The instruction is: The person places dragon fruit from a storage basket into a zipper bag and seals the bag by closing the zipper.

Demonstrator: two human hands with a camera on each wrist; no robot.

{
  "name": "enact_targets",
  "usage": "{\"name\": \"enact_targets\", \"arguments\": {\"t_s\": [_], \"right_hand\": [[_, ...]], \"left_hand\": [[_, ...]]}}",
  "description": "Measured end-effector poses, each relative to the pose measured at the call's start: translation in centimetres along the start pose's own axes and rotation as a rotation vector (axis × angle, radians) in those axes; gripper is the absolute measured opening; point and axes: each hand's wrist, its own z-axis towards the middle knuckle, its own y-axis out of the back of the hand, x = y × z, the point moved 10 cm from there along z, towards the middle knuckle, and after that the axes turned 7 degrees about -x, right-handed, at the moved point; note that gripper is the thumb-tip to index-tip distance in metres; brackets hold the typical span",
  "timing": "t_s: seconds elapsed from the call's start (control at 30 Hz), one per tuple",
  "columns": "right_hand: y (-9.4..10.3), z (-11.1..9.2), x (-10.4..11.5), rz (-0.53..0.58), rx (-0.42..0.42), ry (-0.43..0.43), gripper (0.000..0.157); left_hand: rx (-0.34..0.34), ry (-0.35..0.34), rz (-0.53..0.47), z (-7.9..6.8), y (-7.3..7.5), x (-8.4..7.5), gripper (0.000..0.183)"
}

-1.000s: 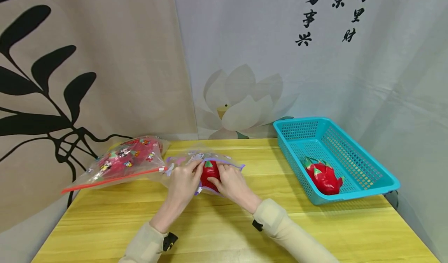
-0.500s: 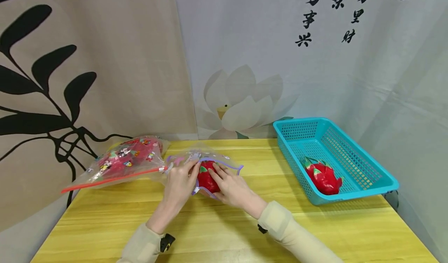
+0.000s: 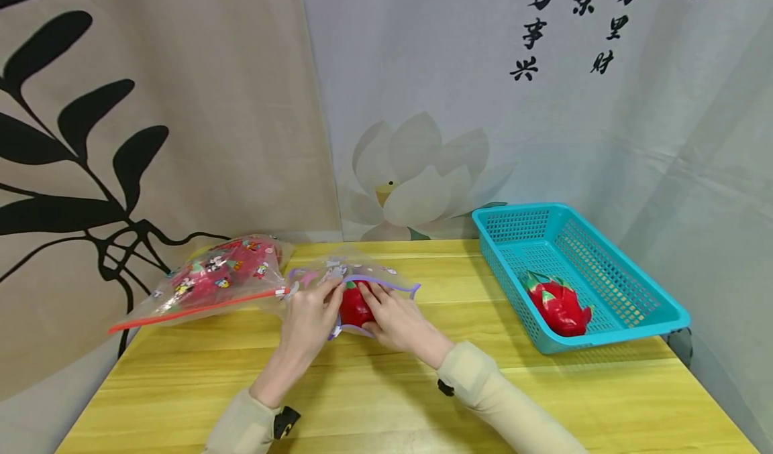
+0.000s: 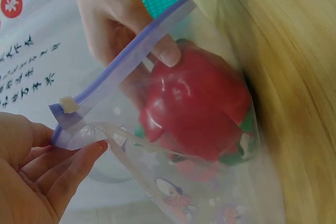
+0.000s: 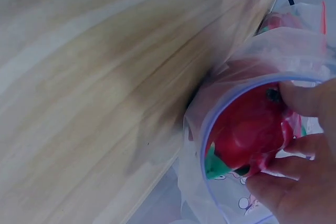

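Observation:
A clear slider bag (image 3: pixel 362 264) with a purple zip edge lies at the table's middle, its mouth open. My left hand (image 3: pixel 306 320) pinches the edge of the mouth near the pale slider (image 4: pixel 68 104), as the left wrist view shows. Inside the mouth is a red dragon fruit (image 4: pixel 202 103) with green scale tips. My right hand (image 3: pixel 401 323) reaches into the bag and grips this fruit; in the right wrist view its thumb and fingers (image 5: pixel 281 187) lie on opposite sides of it. More red shows behind the fruit through the printed plastic.
Left of the hands sits a second clear bag (image 3: pixel 211 273) with a red zip edge and red fruit inside. A blue perforated basket (image 3: pixel 634 340) stands at the right, holding another dragon fruit (image 3: pixel 558 306). A printed cloth (image 3: pixel 417 72) hangs behind the wooden table (image 3: pixel 374 400).
The dragon fruit has shifted slightly left and deeper into the purple-edged bag, with the right hand following it. My left hand keeps its pinch on the bag's edge.

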Motion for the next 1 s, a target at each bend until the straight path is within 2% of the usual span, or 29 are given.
{"name": "enact_targets", "arguments": {"t_s": [0.3,0.47,0.7,0.83,1.0], "right_hand": [[-0.9,0.8,-0.9,0.037,0.066,-0.073,0.063],[-1.2,1.2,-1.4,0.039,0.071,-0.092,0.059],[0.3,0.1,-0.5,-0.009,-0.022,-0.021,0.059],[0.5,-0.8,0.0,-0.031,0.013,-0.007,0.056],[0.3,-0.8,0.0,-0.026,0.036,-0.024,0.052]], "left_hand": [[-0.009,-0.015,0.012,0.1,0.3,-0.2,0.014],[-0.025,-0.022,0.014,0.2,0.5,-0.2,0.013],[-0.023,-0.021,0.026,0.2,0.5,-0.1,0.014],[-0.018,-0.011,0.024,0.2,0.5,0.1,0.014],[-0.006,0.005,0.016,0.2,0.5,0.3,0.013]]}}
